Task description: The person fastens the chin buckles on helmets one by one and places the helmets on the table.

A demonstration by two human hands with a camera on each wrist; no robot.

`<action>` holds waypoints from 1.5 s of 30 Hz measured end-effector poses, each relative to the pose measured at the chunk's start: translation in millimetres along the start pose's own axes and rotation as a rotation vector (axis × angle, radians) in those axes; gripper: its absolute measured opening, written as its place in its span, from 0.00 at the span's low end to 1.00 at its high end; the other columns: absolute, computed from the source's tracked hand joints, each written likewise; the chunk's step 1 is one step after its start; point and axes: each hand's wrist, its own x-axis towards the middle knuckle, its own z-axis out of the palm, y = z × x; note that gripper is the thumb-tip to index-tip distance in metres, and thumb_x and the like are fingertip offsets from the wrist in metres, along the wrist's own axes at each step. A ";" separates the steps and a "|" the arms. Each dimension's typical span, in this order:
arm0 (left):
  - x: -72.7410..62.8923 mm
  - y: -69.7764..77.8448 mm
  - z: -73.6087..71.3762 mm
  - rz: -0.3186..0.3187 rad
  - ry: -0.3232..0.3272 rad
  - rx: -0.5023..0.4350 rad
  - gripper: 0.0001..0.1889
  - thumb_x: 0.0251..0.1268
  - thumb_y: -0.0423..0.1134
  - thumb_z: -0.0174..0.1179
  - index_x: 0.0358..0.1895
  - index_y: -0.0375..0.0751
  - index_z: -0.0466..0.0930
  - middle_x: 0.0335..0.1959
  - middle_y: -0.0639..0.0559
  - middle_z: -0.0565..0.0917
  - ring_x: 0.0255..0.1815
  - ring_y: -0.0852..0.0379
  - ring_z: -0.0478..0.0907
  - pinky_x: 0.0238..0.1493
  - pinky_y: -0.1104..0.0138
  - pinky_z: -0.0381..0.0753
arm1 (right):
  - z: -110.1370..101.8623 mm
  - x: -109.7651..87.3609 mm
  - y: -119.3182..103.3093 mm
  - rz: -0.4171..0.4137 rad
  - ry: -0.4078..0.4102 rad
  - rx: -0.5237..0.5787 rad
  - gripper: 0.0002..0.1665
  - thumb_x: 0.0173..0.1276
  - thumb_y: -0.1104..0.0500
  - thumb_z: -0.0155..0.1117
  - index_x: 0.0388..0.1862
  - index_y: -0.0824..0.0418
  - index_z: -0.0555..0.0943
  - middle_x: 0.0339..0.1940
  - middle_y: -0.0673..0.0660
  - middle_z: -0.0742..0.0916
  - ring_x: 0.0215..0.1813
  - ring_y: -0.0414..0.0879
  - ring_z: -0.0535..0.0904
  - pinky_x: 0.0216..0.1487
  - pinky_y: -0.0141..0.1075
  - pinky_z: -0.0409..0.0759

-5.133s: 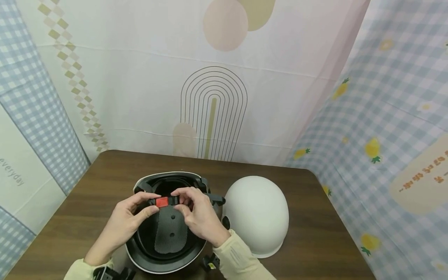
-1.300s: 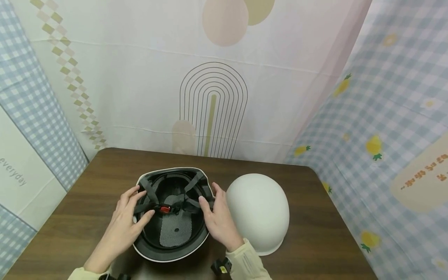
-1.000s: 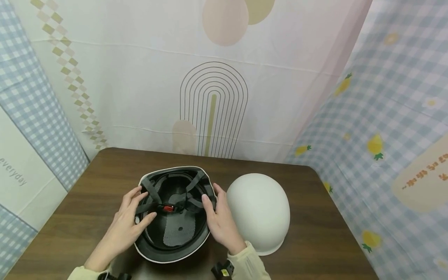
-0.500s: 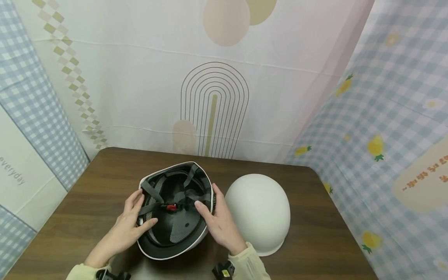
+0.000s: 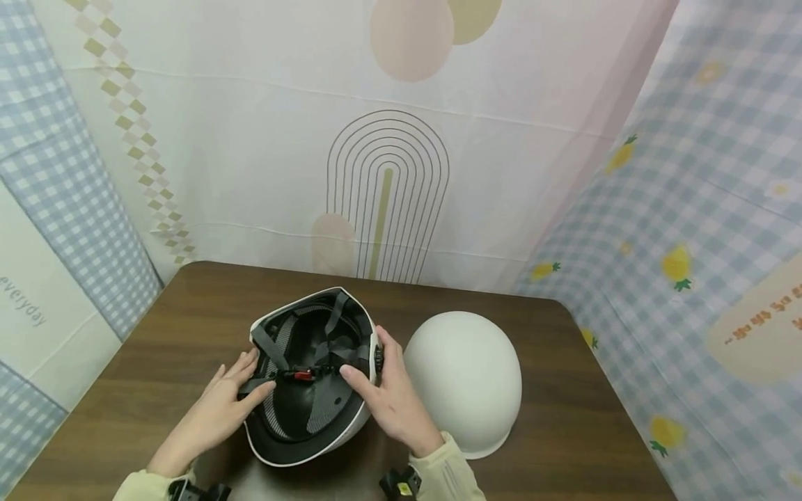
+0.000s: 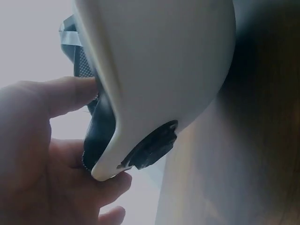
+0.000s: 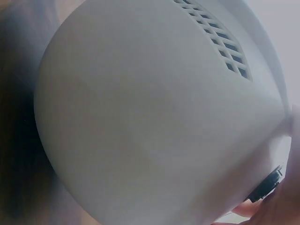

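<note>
An upturned white helmet (image 5: 351,431) with a black lining lies tilted on the table in the head view, its opening facing up. Dark straps cross the opening, joined by a red and black buckle (image 5: 303,374). My left hand (image 5: 216,410) holds the left rim, thumb over the edge; in the left wrist view its fingers lie beside a black side fitting (image 6: 152,145). On the other side my right hand (image 5: 395,396) grips the rim, thumb inside and fingers outside. The right wrist view is mostly filled by the white shell (image 7: 140,112) with its slotted vent (image 7: 220,40).
A second white, dome-shaped shell (image 5: 464,379) sits dome up on the brown wooden table (image 5: 564,417), just right of my right hand. A pale patterned cloth (image 5: 263,160) hangs behind the table, and a blue checked cloth (image 5: 689,195) hangs along the right.
Earlier both hands were at the buckle between them. They have since moved to the helmet's opposite sides, and the helmet has turned and tilted, showing more of its right outer shell.
</note>
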 end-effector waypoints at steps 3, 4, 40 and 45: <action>0.3 -1.0 -0.3 -0.011 -0.006 0.024 0.38 0.71 0.51 0.56 0.64 0.14 0.61 0.72 0.26 0.56 0.73 0.29 0.49 0.70 0.39 0.40 | 1.1 0.2 -1.3 -0.017 -0.006 0.000 0.50 0.66 0.35 0.61 0.78 0.48 0.50 0.75 0.49 0.59 0.71 0.44 0.61 0.69 0.49 0.60; 0.5 -1.6 0.2 -0.017 -0.015 0.028 0.39 0.71 0.51 0.56 0.65 0.14 0.61 0.72 0.26 0.55 0.73 0.29 0.48 0.69 0.39 0.40 | 1.3 0.4 -1.7 -0.025 -0.009 0.002 0.49 0.66 0.35 0.61 0.78 0.47 0.50 0.75 0.49 0.59 0.71 0.44 0.61 0.69 0.49 0.60; 2.9 5.7 26.0 -0.091 -0.006 0.234 0.35 0.65 0.55 0.61 0.59 0.23 0.75 0.43 0.40 0.79 0.47 0.39 0.69 0.49 0.43 0.63 | 12.5 -2.7 -6.1 -0.065 -0.022 -0.022 0.57 0.58 0.37 0.70 0.78 0.43 0.47 0.72 0.56 0.61 0.65 0.52 0.66 0.61 0.54 0.66; 3.7 10.3 24.2 -0.066 0.012 0.232 0.32 0.66 0.53 0.61 0.57 0.23 0.76 0.50 0.33 0.81 0.52 0.35 0.73 0.53 0.40 0.64 | 13.1 -3.8 -3.6 -0.052 -0.021 -0.024 0.55 0.61 0.36 0.66 0.78 0.42 0.45 0.74 0.55 0.58 0.66 0.52 0.64 0.62 0.55 0.65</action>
